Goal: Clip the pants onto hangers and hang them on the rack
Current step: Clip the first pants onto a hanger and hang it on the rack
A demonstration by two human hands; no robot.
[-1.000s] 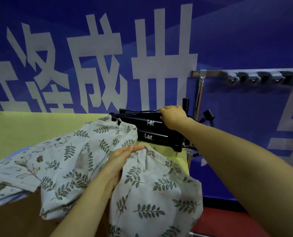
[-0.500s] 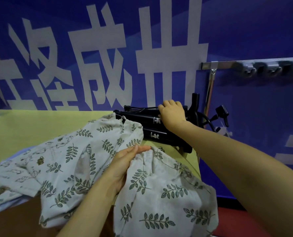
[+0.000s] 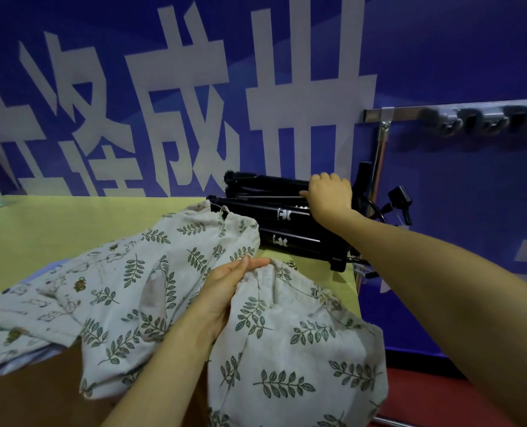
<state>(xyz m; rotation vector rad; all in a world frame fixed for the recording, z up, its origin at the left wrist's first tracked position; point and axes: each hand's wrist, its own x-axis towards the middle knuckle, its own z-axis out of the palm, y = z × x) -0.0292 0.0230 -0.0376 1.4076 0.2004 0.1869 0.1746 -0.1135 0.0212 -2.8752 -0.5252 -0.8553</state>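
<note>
The pants (image 3: 194, 272) lie spread on the table (image 3: 71, 223). Behind the pants, at the table's far right corner, lie the hangers (image 3: 274, 217). Right of the table stands the rack (image 3: 382, 143).

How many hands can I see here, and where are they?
2. The left hand rests on the leaf-print pants at centre; the right hand reaches to the black hangers at the table's far edge.

My right hand (image 3: 330, 195) creeps further over the black hangers (image 3: 274, 211); view drifts left, rack (image 3: 410, 114) slides toward the right edge.
</note>
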